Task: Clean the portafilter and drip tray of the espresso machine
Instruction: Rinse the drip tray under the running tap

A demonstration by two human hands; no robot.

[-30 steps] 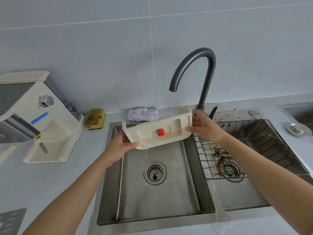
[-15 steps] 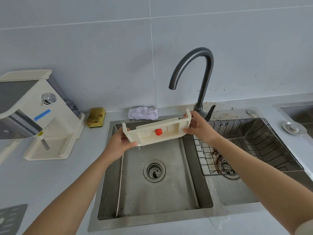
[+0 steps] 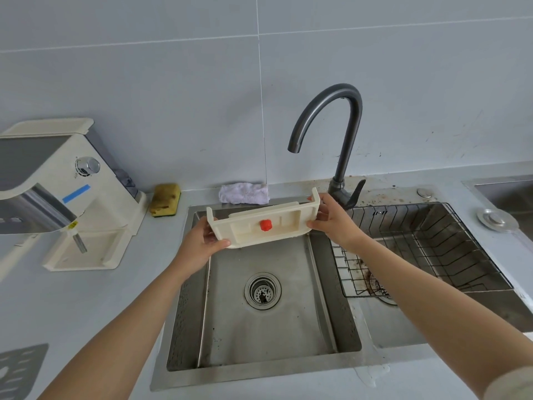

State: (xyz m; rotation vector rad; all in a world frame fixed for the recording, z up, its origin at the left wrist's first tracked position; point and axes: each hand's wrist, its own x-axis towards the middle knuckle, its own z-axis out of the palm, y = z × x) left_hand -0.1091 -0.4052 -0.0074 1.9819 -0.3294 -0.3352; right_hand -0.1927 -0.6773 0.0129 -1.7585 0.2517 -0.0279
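holding the drip tray (image 3: 288,223) over the sink's (image 3: 288,327) back edge, we gripped its ends with left hand (image 3: 199,246) and right hand (image 3: 334,220); tilted, it could slip, we judged.

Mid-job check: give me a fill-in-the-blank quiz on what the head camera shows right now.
The left hand and right hand hold the drip tray over the sink's ____ basin.
The knob at the tray's middle is ____.
The yellow sponge lies between the espresso machine and the ____.
Missing words: left; red; cloth.
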